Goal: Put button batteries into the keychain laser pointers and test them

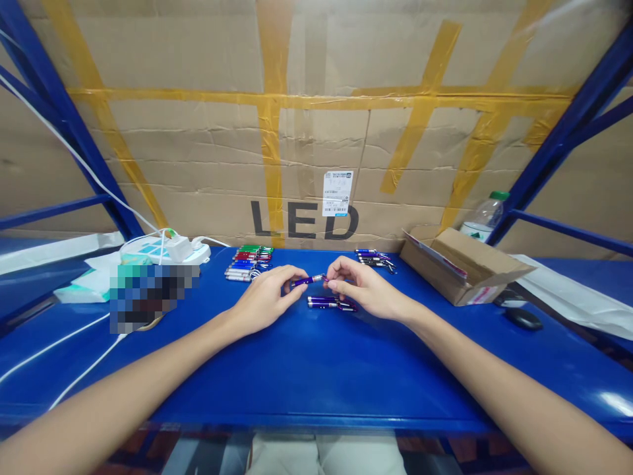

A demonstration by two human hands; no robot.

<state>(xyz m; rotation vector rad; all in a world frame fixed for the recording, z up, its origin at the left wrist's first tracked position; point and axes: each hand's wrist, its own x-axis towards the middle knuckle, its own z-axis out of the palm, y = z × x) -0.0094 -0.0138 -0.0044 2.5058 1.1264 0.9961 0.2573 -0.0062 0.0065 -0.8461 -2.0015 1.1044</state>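
My left hand and my right hand meet over the blue table. Between them they hold a small purple pen-shaped flashlight, the left fingers pinched on its body and the right fingers pinched on its silver end. Just below lie two more purple flashlights on the table, touching my right hand. A neat stack of green, red, blue and silver flashlights lies behind my left hand. A smaller loose group of flashlights lies behind my right hand.
An open cardboard box stands at the right, a plastic bottle behind it. A black mouse lies further right. At the left are a white power strip with cables and paper packets. A taped cardboard wall marked LED closes the back.
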